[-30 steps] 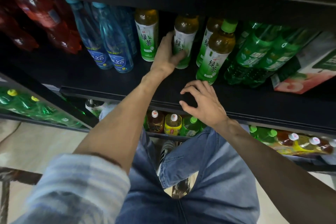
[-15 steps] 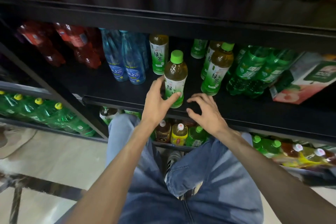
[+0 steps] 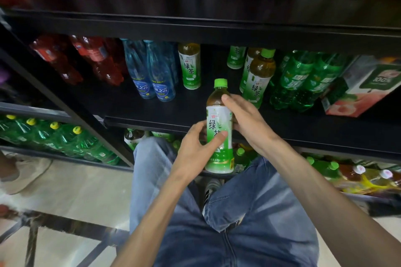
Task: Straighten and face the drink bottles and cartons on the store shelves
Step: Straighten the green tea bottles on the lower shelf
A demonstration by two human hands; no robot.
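Observation:
A green tea bottle (image 3: 219, 119) with a green cap and a white-green label is held upright in front of the black middle shelf (image 3: 165, 112), off its surface. My left hand (image 3: 195, 149) grips its lower body, thumb across the label. My right hand (image 3: 245, 121) wraps the upper body from the right. More green tea bottles (image 3: 257, 76) stand on the shelf behind, and one (image 3: 190, 65) to the left.
Blue water bottles (image 3: 152, 76) and red drink bottles (image 3: 86, 58) stand at the left of the shelf, green soda bottles (image 3: 303, 80) and a juice carton (image 3: 364, 86) at the right. Pink and orange bottles fill the shelf above. Small bottles sit below, near my knees.
My left hand pulled the green tea bottle from the back of the shelf out past its front edge. My right hand left the shelf edge and took hold of the bottle.

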